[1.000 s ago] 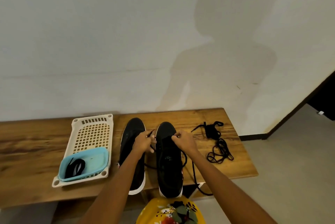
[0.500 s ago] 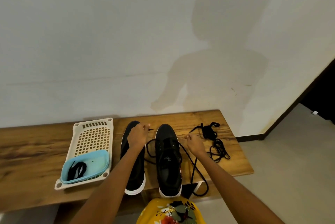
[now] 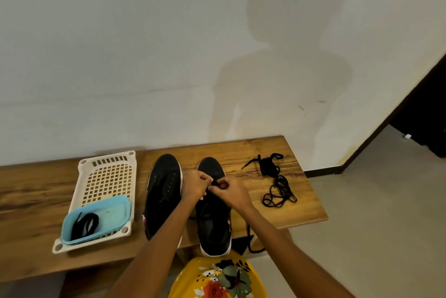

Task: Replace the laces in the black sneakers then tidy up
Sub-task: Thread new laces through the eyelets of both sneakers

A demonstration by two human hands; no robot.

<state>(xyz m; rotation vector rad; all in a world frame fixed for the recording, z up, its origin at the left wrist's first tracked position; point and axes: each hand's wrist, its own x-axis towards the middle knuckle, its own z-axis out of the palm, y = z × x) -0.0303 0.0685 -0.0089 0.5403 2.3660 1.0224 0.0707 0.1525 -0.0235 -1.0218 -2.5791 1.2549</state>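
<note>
Sneakers in black are sitting side by side on the wooden bench [image 3: 36,201], toes pointing toward 12 o'clock: the left sneaker [image 3: 164,191] and the right sneaker [image 3: 213,223], which has a black lace [image 3: 251,242] trailing off the bench edge toward 5 o'clock. At 9 o'clock of the shoes, a white perforated basket [image 3: 106,177] is carrying a blue tray [image 3: 115,208] containing a coiled black lace [image 3: 84,223]. At 3 o'clock, a loose lace pile [image 3: 275,182] is lying apart. The left hand [image 3: 194,186] and right hand [image 3: 233,191] are meeting over the right sneaker's eyelets, fingers curled and pinching lace.
</note>
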